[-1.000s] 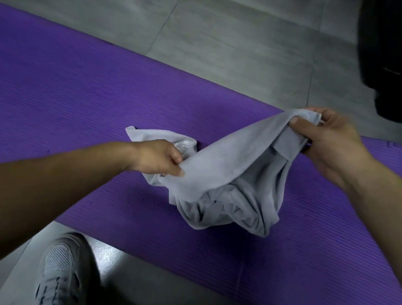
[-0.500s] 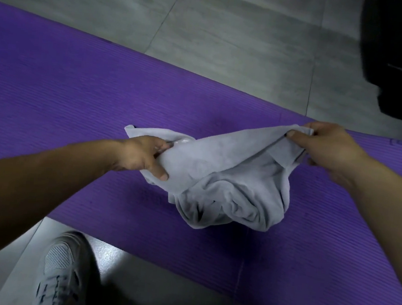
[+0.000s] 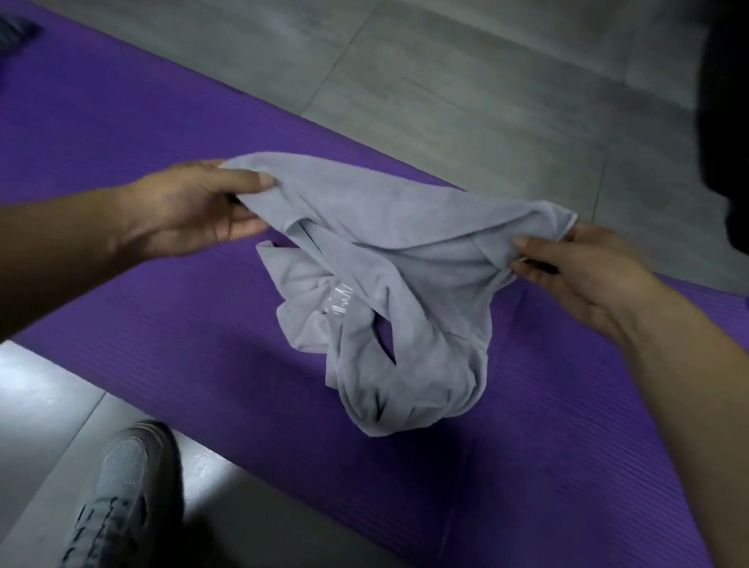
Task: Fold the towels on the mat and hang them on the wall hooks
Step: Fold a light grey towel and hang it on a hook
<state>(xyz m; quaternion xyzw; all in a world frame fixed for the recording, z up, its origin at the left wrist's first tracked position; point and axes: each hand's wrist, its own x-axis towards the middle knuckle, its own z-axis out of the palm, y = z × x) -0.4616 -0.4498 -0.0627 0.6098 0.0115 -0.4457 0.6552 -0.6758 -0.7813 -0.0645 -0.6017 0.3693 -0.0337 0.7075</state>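
While the grey towel (image 3: 389,249) is hanging in a twisted bunch between the two hands, the person is holding it by its upper edge. The left hand (image 3: 193,209) is pinching the left end, with the thumb lying on top and the fingers curling underneath. The right hand (image 3: 591,271) is pinching the right end between thumb and fingertips. That edge is stretching between them above the purple mat (image 3: 151,128). The rest is sagging in tangled loops, and the lowest folds seem to be resting on the mat near its front edge.

The step in hand is probably the opening-out, and no fold is looking finished yet. The main risk is coming from the twist: one loop is gaping enough to show the mat through it. Pulling the hands apart could tighten that knot rather than free it. I cannot tell whether the two pinched spots are true corners of one side; if they are not, the towel would be spreading out skewed. Both grips are looking light, so a sharp shake could be slipping an end loose. The bunch is also hanging close to the grey floor (image 3: 426,84) by the shoe (image 3: 119,488), where it could be dragging off the mat.
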